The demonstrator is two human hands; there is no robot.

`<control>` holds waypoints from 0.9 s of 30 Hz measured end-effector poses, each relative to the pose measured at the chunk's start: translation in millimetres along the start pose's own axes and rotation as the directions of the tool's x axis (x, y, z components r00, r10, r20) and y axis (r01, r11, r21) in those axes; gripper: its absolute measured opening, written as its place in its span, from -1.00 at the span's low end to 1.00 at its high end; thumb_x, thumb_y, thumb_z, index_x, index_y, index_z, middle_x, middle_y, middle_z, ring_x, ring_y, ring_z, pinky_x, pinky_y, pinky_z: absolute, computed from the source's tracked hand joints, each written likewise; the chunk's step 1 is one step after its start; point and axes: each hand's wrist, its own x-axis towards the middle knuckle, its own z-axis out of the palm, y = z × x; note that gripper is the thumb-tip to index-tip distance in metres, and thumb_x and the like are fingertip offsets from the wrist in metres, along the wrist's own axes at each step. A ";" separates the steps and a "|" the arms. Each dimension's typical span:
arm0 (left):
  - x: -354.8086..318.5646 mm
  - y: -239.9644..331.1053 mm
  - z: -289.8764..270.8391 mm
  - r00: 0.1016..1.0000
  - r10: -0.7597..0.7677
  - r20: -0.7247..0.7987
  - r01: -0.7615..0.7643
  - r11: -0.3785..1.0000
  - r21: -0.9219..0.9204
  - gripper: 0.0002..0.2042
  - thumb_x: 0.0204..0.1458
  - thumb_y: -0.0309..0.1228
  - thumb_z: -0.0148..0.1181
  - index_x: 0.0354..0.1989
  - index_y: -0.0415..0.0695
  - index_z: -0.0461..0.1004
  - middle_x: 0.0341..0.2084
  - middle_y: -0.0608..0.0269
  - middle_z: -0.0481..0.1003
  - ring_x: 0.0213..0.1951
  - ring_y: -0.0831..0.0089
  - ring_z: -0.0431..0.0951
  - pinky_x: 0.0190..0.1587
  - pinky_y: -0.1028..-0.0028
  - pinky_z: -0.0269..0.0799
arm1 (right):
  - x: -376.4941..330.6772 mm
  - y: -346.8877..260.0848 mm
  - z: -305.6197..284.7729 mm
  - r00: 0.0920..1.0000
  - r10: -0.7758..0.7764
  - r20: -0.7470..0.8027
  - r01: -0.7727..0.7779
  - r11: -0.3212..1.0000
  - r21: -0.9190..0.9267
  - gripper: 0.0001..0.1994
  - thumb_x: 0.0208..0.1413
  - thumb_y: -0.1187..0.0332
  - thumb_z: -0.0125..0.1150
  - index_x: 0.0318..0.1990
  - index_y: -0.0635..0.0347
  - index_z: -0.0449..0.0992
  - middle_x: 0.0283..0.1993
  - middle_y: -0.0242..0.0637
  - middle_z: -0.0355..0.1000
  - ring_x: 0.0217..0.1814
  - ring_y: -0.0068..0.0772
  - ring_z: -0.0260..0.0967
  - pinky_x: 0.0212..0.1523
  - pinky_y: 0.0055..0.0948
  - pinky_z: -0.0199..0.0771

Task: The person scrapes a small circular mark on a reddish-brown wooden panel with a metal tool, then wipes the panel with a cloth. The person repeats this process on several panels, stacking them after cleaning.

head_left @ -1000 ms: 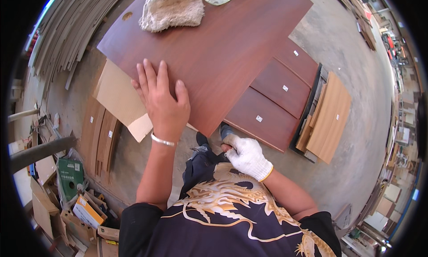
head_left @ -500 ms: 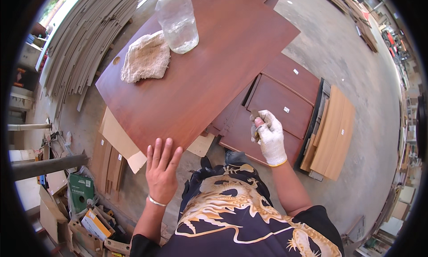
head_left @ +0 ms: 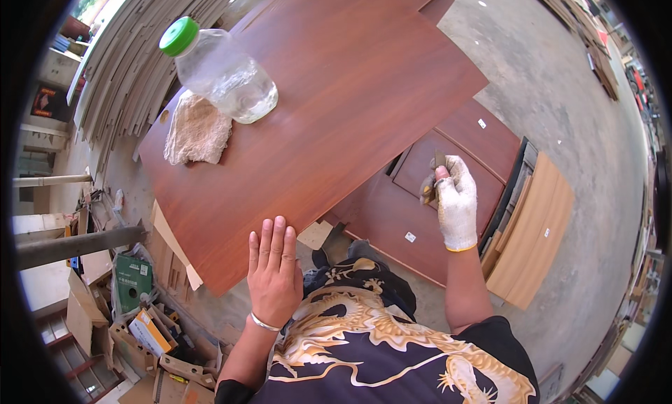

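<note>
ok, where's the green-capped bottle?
Head view, upper left: the bottle stands on the reddish-brown panel, beside the pale cloth and well beyond the left hand.

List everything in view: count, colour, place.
Flat wooden panel: one, red-brown, centre
Clear cylindrical jar: one, green lid, on panel
Crumpled rag: one, beige, beside jar
Rectangular wooden boards: several, red-brown, right
Long boards: several, tan, far right
Long thin strips: many, grey, upper left
Square box: one, green, lower left
Cardboard pieces: several, brown, lower left
Small flat piece: one, dark, in gloved right hand
Bare left hand: one, silver bangle, at panel edge
Right hand: one, white-gloved, over rectangular boards
</note>
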 end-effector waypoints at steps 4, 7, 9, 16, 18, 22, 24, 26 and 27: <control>31.9 14.1 4.7 0.999 0.052 0.014 -0.052 0.999 -0.010 -0.35 0.12 -0.57 0.20 0.47 -0.20 0.35 0.53 -0.03 0.25 0.58 -0.01 0.16 0.61 -0.08 -0.04 | 36.0 -35.4 -23.3 0.993 0.103 0.053 -0.093 0.983 -0.157 -0.90 0.48 0.40 0.08 -0.09 0.22 0.47 -0.48 -0.43 0.40 -0.48 -0.68 0.31 -0.46 -0.55 0.29; 44.3 15.7 3.3 0.997 0.076 0.010 -0.076 0.997 -0.028 -0.40 0.10 -0.59 0.20 0.41 -0.13 0.45 0.50 -0.03 0.30 0.56 -0.01 0.20 0.59 -0.09 0.00 | 73.1 -36.1 -39.6 0.997 0.045 0.057 -0.027 0.956 -0.292 -0.90 0.44 0.44 0.11 -0.15 0.26 0.49 -0.46 -0.45 0.39 -0.46 -0.72 0.25 -0.42 -0.57 0.25; 44.8 9.0 -0.1 0.995 0.096 0.014 -0.096 0.994 -0.046 -0.42 0.08 -0.61 0.21 0.36 -0.08 0.52 0.48 -0.03 0.33 0.55 -0.02 0.23 0.58 -0.10 0.03 | 97.1 -37.9 -45.8 0.999 -0.038 0.033 0.049 0.906 -0.421 -0.88 0.41 0.45 0.15 -0.18 0.32 0.51 -0.46 -0.46 0.37 -0.44 -0.70 0.22 -0.39 -0.53 0.26; 42.2 -3.2 -6.8 0.996 0.094 -0.001 -0.092 0.979 -0.180 -0.44 0.03 -0.66 0.21 0.29 -0.08 0.57 0.45 -0.02 0.38 0.54 0.01 0.26 0.57 -0.08 0.07 | 176.1 -36.1 -102.8 0.984 -0.165 -0.061 0.101 0.811 -0.577 -0.81 0.39 0.36 0.24 -0.23 0.33 0.54 -0.49 -0.46 0.32 -0.45 -0.65 0.14 -0.41 -0.45 0.19; 45.8 -9.8 -9.4 0.997 0.075 0.010 -0.073 0.989 -0.126 -0.43 0.03 -0.65 0.22 0.30 -0.08 0.56 0.46 0.01 0.38 0.54 -0.07 0.23 0.58 -0.12 0.03 | 187.1 -37.6 -117.6 0.985 -0.170 -0.037 0.117 0.805 -0.582 -0.81 0.39 0.36 0.24 -0.24 0.32 0.54 -0.50 -0.47 0.31 -0.45 -0.66 0.13 -0.41 -0.46 0.18; 50.3 -10.5 -10.0 0.999 0.047 0.005 -0.047 0.999 -0.016 -0.48 0.09 -0.58 0.23 0.29 -0.05 0.57 0.46 0.03 0.37 0.55 -0.22 0.17 0.58 -0.20 -0.06 | 196.6 -39.3 -124.1 0.978 -0.203 0.045 0.193 0.804 -0.563 -0.81 0.39 0.35 0.25 -0.26 0.29 0.55 -0.51 -0.49 0.30 -0.44 -0.67 0.13 -0.40 -0.47 0.18; 51.5 -11.3 -8.9 0.999 0.036 0.001 -0.036 0.999 -0.020 -0.52 0.12 -0.56 0.23 0.26 0.01 0.61 0.46 0.06 0.39 0.54 -0.23 0.18 0.58 -0.23 -0.06 | 203.5 -37.6 -124.5 0.978 -0.203 0.057 0.198 0.798 -0.569 -0.82 0.39 0.35 0.25 -0.26 0.28 0.56 -0.52 -0.48 0.30 -0.43 -0.66 0.14 -0.40 -0.46 0.20; 50.8 -13.0 -8.0 0.999 0.054 0.000 -0.054 0.998 -0.022 -0.53 0.13 -0.54 0.23 0.24 0.06 0.63 0.46 0.05 0.38 0.54 -0.25 0.18 0.57 -0.23 -0.06 | 205.0 -34.9 -127.2 0.978 -0.200 0.059 0.195 0.777 -0.599 -0.82 0.39 0.35 0.25 -0.26 0.27 0.56 -0.52 -0.48 0.32 -0.43 -0.64 0.15 -0.39 -0.45 0.22; 50.7 -13.6 -7.6 0.998 0.060 -0.002 -0.060 0.998 -0.022 -0.54 0.14 -0.54 0.23 0.23 0.09 0.64 0.46 0.05 0.38 0.54 -0.26 0.18 0.57 -0.23 -0.05 | 206.3 -33.7 -128.1 0.978 -0.199 0.059 0.191 0.758 -0.624 -0.82 0.39 0.35 0.25 -0.26 0.26 0.56 -0.52 -0.47 0.33 -0.44 -0.63 0.16 -0.38 -0.44 0.24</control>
